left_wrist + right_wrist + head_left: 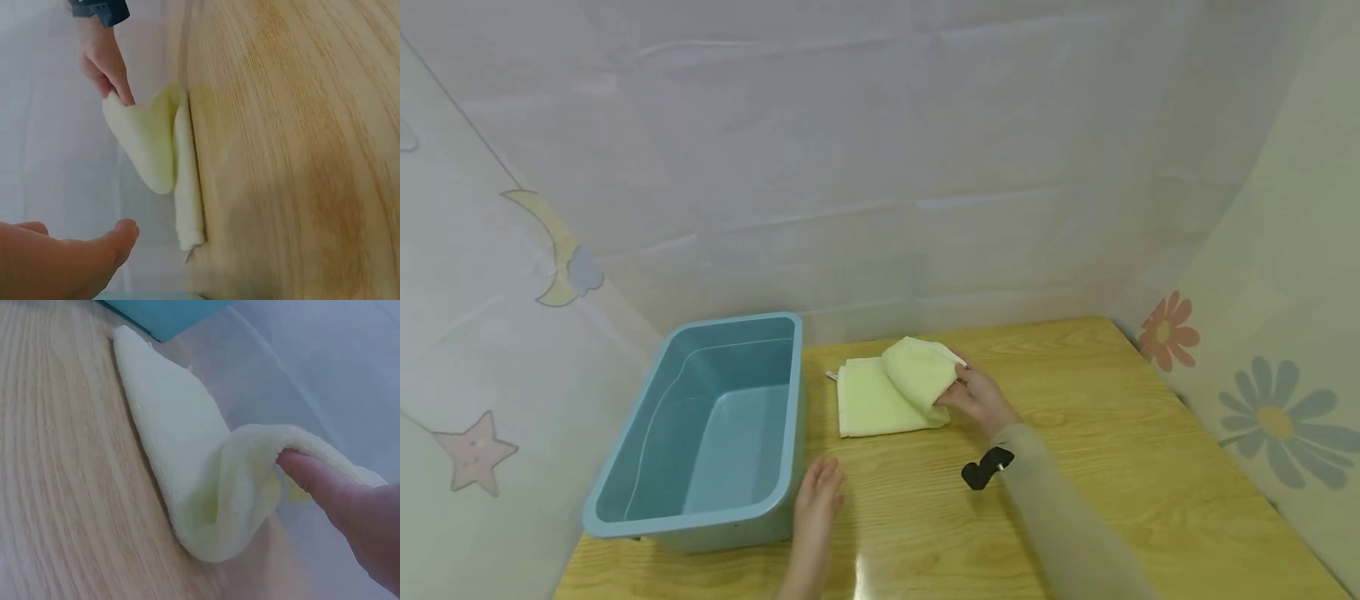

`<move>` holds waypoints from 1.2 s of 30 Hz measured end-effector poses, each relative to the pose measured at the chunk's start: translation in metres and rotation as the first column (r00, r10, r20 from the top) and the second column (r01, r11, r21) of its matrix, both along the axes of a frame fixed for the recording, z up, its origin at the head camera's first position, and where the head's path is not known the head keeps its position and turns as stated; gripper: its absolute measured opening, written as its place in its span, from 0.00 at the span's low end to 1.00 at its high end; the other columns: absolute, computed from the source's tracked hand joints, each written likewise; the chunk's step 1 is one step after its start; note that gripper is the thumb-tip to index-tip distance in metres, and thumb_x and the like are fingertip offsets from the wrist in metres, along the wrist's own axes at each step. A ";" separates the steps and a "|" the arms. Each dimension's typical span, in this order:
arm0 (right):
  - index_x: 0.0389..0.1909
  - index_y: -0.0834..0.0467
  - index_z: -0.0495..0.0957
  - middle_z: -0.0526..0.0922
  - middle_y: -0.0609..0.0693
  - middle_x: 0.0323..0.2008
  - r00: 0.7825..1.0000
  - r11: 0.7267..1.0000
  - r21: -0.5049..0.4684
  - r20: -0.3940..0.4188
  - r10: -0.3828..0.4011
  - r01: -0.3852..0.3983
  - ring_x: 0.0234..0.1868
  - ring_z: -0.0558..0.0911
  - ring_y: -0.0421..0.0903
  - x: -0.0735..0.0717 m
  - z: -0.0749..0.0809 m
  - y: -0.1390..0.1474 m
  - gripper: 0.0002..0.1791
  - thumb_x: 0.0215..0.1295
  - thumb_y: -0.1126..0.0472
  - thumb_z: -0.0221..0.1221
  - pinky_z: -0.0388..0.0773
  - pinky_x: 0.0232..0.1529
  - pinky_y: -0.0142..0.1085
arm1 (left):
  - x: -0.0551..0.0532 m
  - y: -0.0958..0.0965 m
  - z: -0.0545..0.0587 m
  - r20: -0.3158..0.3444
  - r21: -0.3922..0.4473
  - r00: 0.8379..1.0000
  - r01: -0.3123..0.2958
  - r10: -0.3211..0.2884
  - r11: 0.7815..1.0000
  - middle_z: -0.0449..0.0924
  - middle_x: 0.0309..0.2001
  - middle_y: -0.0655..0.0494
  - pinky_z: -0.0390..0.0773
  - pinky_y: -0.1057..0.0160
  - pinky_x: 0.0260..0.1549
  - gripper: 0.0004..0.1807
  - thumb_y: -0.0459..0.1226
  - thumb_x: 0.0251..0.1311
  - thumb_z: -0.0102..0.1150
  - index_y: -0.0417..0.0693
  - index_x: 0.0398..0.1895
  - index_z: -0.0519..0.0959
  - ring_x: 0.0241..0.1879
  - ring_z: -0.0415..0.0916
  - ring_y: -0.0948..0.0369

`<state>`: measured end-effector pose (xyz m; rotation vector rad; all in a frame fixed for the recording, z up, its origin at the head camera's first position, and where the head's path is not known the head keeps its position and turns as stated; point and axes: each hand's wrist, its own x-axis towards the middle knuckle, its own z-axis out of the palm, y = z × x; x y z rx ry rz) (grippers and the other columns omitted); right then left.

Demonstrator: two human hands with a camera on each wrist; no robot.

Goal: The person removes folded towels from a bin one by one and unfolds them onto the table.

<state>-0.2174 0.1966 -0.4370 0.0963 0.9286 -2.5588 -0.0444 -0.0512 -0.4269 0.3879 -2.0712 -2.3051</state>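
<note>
Wall hangings (460, 333) rise at my far left, printed with a pink star (476, 452), a yellow crescent moon (554, 229) and a small blue-grey cloud (584, 272). Next comes a blue tub (700, 518), rectangular and open at the top, standing upright on the wooden table (1112, 433). My left hand (817, 492) is just beside the near right corner of the tub, its fingers relaxed and only slightly bent; whether it brushes the tub's side I cannot tell. A little farther from me, to the right of the tub, is the pale yellow cloth (868, 396), folded in layers, with a small white label (832, 375) sticking out at its left edge. Its left part lies flat on the table, while its right part is raised and curls over in a loop. My right hand (976, 398) pinches that raised end, the thumb pressed on the fabric; the cloth hides some of the fingers. Behind that hand a black device (996, 458) sits at my wrist, against my light sleeve (1067, 517). Farthest right, the side hanging carries a red flower (1163, 331) and a larger blue-grey flower (1273, 421) with a yellow middle.
</note>
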 end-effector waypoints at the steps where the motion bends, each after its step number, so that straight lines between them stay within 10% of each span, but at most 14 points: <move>1: 0.77 0.49 0.29 0.32 0.58 0.76 1.000 1.000 -0.008 0.002 -0.003 0.003 0.75 0.39 0.57 0.000 0.001 0.003 0.29 0.79 0.58 0.23 0.41 0.70 0.60 | -0.002 0.000 -0.002 -0.001 0.004 1.000 0.002 -0.002 1.000 0.53 0.69 0.26 0.61 0.40 0.64 0.35 0.39 0.73 0.43 0.25 0.71 0.45 0.67 0.56 0.35; 18: 0.77 0.45 0.28 0.28 0.50 0.77 0.997 0.990 -0.126 -0.038 -0.071 0.066 0.76 0.35 0.51 0.007 -0.002 0.057 0.30 0.80 0.58 0.23 0.32 0.69 0.60 | -0.050 0.006 -0.034 -0.045 0.212 0.999 -0.020 0.030 0.977 0.54 0.66 0.25 0.60 0.46 0.66 0.29 0.36 0.77 0.30 0.22 0.70 0.43 0.67 0.59 0.38; 36: 0.76 0.34 0.32 0.29 0.41 0.77 0.970 0.890 -0.387 0.123 -0.211 0.243 0.76 0.32 0.46 0.026 -0.047 0.098 0.30 0.80 0.59 0.23 0.21 0.67 0.59 | -0.086 0.012 -0.048 0.008 0.340 0.995 -0.100 0.104 0.935 0.50 0.70 0.26 0.58 0.45 0.67 0.29 0.37 0.77 0.28 0.26 0.73 0.43 0.69 0.55 0.38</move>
